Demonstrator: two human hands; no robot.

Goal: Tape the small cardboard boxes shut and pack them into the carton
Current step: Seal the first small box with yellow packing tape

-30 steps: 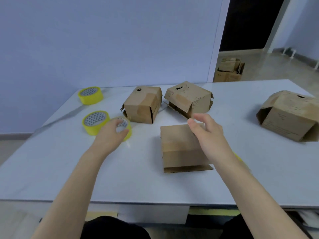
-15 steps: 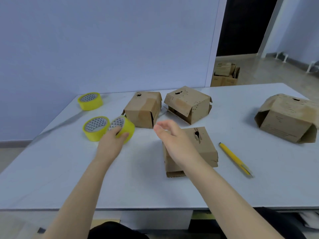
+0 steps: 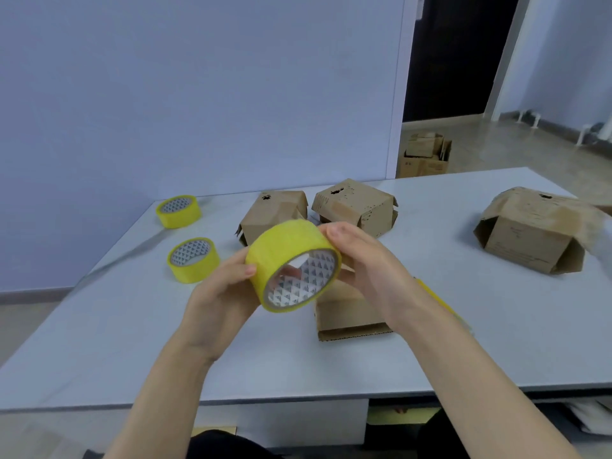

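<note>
A yellow tape roll (image 3: 284, 250) is lifted above the table, held between both hands. My left hand (image 3: 222, 293) grips its left side with the thumb on the rim. My right hand (image 3: 364, 260) holds its right side, fingertips on the top edge. Below and behind them lies a small cardboard box (image 3: 347, 313) on the table, partly hidden. Two more small boxes stand further back, one (image 3: 275, 212) left and one (image 3: 357, 207) right. A larger cardboard box (image 3: 533, 233) with splayed flaps lies on its side at the right.
Two other yellow tape rolls lie on the white table (image 3: 132, 342) at the left, one (image 3: 193, 260) nearer and one (image 3: 178, 210) at the back. A yellow pen (image 3: 440, 303) lies right of the near box, mostly hidden by my right arm. Cardboard boxes (image 3: 424, 155) stand on the floor beyond.
My left hand lifted the tape roll off the table toward me. My right hand left the near box and took hold of the roll's right side.
</note>
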